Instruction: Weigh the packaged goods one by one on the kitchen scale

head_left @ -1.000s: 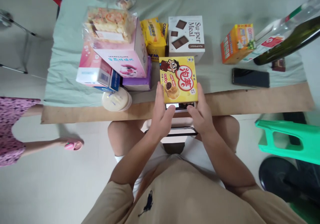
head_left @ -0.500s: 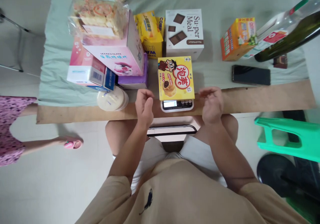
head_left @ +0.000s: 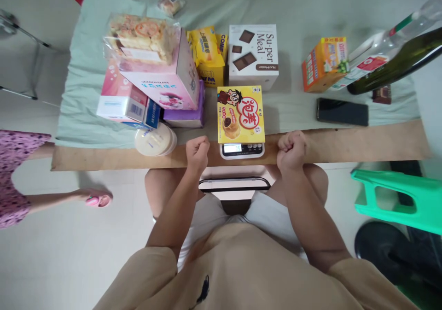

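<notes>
Two hands (head_left: 197, 154) (head_left: 292, 151), grip balled closed, beside yellow box (head_left: 241, 115) on scale (head_left: 242, 151); green tablecloth (head_left: 207, 1), brown table edge (head_left: 345, 143); floor (head_left: 103, 250) seemingly tiled

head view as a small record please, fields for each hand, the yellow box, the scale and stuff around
left hand: curled in a fist, left of the scale, apart from it
right hand: curled, right of the scale, apart from it
yellow box: on the scale, touched by neither hand
scale display: lit, digits too blurred to read surely
beyond: white box
left side: pink box, round tub
right side: black phone, orange box
</notes>
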The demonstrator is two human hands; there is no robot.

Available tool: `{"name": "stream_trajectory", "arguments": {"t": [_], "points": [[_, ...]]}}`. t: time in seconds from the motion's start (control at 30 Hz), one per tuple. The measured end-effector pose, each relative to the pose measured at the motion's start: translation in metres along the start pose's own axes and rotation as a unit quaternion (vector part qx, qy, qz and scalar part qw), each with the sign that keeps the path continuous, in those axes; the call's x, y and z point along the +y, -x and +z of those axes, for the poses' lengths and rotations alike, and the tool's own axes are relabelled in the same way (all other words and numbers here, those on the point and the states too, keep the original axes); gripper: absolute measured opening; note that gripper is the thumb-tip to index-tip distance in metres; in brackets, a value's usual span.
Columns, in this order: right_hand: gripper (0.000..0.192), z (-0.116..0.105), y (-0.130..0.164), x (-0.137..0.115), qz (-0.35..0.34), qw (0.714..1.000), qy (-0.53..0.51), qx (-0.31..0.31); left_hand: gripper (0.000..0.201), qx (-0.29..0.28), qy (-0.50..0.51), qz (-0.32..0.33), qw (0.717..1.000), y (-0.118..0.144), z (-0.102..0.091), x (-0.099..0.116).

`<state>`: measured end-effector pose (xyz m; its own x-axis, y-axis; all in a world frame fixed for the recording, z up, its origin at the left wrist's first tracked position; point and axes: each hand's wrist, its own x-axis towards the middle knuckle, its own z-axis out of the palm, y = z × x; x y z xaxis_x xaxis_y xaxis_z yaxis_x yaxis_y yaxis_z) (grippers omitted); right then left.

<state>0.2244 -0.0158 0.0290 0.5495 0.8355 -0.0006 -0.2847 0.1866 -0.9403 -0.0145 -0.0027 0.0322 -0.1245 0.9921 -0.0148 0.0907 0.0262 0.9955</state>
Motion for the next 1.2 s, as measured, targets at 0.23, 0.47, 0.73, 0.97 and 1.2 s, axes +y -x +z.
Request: {"name": "stream_trajectory", "arguments": {"t": [0.23,0.47,0.73,0.97,1.2], "points": [[0.046,-0.001,-0.001,0.004,-0.007,1.0,0.009,0.004,0.038,-0.006,-0.005,0.008,1.0,-0.001,0.0,-0.004],[0.045,-0.001,0.0,0.003,-0.021,0.999,0.031,-0.013,0.04,0.001,-0.012,0.036,0.999,-0.002,0.0,-0.01],[0.046,-0.016,0.002,0.016,-0.07,0.99,0.086,-0.083,0.048,0.123,-0.055,0.152,0.979,0.001,-0.002,-0.014],[0.071,0.0,0.013,0.012,-0.113,0.923,0.293,-0.221,0.077,-0.045,-0.146,0.212,0.965,0.005,0.02,0.0],[0.082,0.012,0.028,0.002,-0.039,0.962,0.169,-0.21,0.078,-0.129,-0.138,0.235,0.953,0.028,0.051,0.012]]}}
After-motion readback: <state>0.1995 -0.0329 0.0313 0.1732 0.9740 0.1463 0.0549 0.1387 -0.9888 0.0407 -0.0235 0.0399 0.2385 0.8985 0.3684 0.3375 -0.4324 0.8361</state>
